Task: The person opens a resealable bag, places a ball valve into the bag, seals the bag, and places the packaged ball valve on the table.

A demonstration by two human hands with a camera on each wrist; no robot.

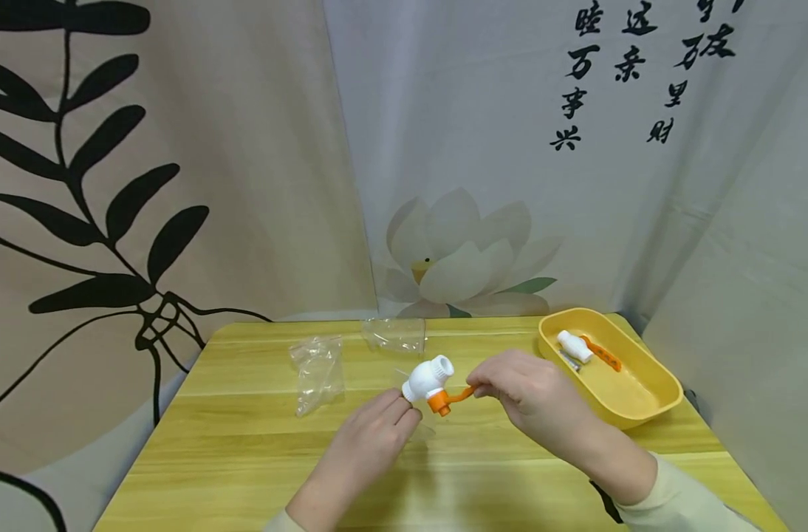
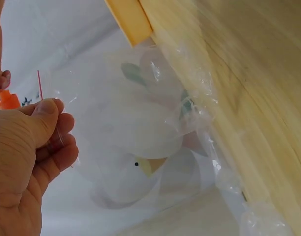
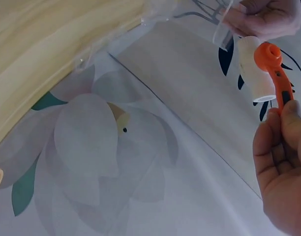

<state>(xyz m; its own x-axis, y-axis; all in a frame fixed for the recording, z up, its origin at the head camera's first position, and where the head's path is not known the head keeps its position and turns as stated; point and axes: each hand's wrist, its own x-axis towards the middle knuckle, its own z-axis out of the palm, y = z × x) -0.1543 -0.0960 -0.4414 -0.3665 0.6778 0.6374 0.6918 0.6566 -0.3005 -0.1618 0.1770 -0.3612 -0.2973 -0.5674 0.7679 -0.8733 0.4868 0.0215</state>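
A white plastic ball valve [image 1: 425, 378] with an orange lever handle [image 1: 459, 396] hangs above the table, in front of me. My right hand [image 1: 543, 403] pinches the lever's end between thumb and fingers; the right wrist view shows the same orange lever [image 3: 283, 81] in that grip. Close to the valve's white left end is my left hand [image 1: 377, 436]. In the left wrist view, its thumb and fingers pinch a clear zip bag [image 2: 111, 113] by the red-lined mouth. Whether the left fingers also touch the valve, I cannot tell.
A yellow tray [image 1: 643, 403] at the right holds another white valve [image 1: 574, 346] with an orange lever and a small metal piece [image 1: 569, 360]. Clear plastic bags [image 1: 319, 373] lie toward the back of the wooden table [image 1: 244, 443]. A printed curtain [image 1: 278, 148] hangs behind.
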